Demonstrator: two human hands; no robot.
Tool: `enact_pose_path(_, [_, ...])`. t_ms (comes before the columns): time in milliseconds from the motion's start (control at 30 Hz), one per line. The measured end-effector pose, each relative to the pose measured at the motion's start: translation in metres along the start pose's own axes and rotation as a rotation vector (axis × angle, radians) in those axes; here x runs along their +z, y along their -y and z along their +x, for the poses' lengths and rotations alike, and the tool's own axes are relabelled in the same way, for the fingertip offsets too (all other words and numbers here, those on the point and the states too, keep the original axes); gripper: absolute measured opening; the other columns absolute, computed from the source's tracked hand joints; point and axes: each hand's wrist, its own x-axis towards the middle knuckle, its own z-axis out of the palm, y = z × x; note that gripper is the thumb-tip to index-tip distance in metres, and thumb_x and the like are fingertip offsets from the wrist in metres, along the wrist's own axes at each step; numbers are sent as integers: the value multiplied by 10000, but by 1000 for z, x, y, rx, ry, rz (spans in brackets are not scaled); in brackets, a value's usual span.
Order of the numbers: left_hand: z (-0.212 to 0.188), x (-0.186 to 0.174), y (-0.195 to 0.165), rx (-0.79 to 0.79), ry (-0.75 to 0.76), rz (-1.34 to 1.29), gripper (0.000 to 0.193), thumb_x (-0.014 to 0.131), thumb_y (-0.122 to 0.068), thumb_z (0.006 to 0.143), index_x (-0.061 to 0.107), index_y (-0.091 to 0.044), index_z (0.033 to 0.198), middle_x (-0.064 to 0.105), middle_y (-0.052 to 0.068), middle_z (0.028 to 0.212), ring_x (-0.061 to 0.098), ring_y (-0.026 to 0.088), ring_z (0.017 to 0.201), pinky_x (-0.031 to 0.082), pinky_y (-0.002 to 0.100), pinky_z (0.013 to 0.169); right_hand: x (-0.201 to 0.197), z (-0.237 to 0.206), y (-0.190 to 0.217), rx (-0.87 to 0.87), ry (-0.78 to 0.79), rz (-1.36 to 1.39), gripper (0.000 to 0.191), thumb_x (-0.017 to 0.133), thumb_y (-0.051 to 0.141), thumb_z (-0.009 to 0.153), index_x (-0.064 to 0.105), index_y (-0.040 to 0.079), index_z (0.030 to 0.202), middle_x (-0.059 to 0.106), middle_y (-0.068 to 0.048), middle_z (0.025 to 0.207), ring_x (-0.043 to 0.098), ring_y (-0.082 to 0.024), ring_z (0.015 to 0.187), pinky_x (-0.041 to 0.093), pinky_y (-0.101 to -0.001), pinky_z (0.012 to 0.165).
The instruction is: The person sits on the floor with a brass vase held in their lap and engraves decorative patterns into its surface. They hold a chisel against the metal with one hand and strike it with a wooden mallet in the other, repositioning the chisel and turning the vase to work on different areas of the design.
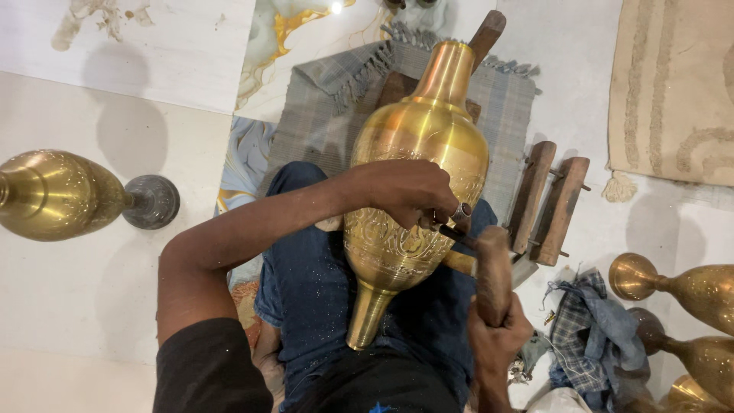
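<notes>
Brass shines on the big vase (417,168) lying across the person's lap, neck pointing away. The left hand (409,191) is closed around a thin chisel (451,232), tip set on the patterned side. The right hand (495,336) grips a wooden mallet (492,271), just by the chisel's end. It looks like carving work; a steady tool seems needed. A grey cloth (321,107) lies on the pale tiled floor (84,298), with more brass vases (53,195) around.

Metalcraft workshop on tiled floor: engraved brass vases (53,195) all round, wooden blocks (549,200), rag (592,336), woven mat (321,115).
</notes>
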Motion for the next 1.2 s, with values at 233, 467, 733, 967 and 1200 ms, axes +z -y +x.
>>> enact_pose_path(233, [-1, 4, 5, 43, -54, 43, 424, 798, -28, 703, 720, -114, 1111, 725, 75, 751, 705, 272, 700, 489, 420, 580, -7, 8, 9, 64, 56, -68, 261, 771, 35, 816, 710, -11, 1066, 684, -51, 824, 623, -120, 731, 503, -298, 676])
enact_pose_path(467, [1, 7, 9, 42, -75, 127, 411, 824, -50, 699, 727, -96, 1096, 732, 66, 732, 702, 281, 708, 493, 429, 592, -5, 10, 13, 35, 88, -105, 220, 766, -4, 808, 709, -24, 1019, 662, -76, 748, 601, -143, 659, 476, -307, 631])
enact_pose_path(733, [3, 3, 5, 4, -24, -10, 504, 783, 4, 695, 708, -118, 1179, 756, 72, 800, 745, 251, 721, 524, 405, 592, -12, 10, -2, 0, 7, 5, 158, 802, -76, 828, 678, -51, 924, 619, -59, 712, 545, -107, 638, 446, -252, 630])
enact_pose_path(967, [8, -4, -7, -49, -14, 16, 665, 810, 16, 606, 705, -167, 1237, 734, 62, 748, 732, 227, 669, 515, 392, 543, -15, 14, 13, -43, 43, -63, 186, 771, -82, 836, 679, -52, 994, 617, -48, 775, 533, -100, 715, 441, -250, 663])
enact_pose_path(1200, [0, -5, -8, -25, -54, -48, 651, 770, 60, 647, 700, -146, 1260, 714, 62, 729, 718, 209, 651, 510, 371, 553, -22, 22, 36, 51, 84, -75, 136, 759, -46, 825, 694, -24, 943, 629, -50, 729, 536, -108, 669, 430, -283, 622])
